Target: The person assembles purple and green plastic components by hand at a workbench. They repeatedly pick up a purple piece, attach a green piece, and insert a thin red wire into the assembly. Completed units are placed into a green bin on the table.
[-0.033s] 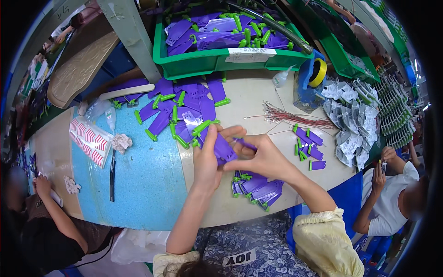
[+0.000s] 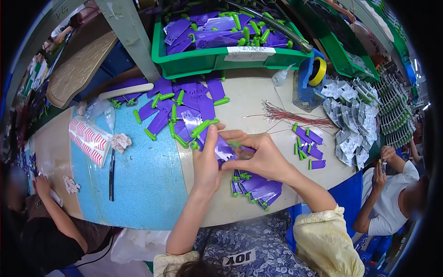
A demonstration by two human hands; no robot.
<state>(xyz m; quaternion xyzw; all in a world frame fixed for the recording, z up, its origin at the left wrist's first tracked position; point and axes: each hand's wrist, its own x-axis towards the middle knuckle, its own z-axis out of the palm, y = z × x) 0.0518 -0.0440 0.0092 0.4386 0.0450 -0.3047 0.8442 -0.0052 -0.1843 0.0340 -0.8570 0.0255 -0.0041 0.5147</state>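
My left hand grips a flat purple plastic plate with a bright green rounded end piece. Against the lower end of that plate, my right hand pinches a smaller purple piece; its green end is partly hidden by my fingers. Both hands are close together above the table. Beyond my left hand lies a loose pile of similar purple plates with green ends. A fanned stack of them sits just below my right hand, and several smaller purple-and-green pieces lie to its right.
A green bin full of purple plates stands at the back. Right of it are a small dropper bottle, a blue tape dispenser, red wires and silvery parts. A black pen-like stick lies left. Co-workers sit on both sides.
The small piece in my right hand has shifted slightly, and more of its green end shows between my fingers. Both hands stay in nearly the same place.
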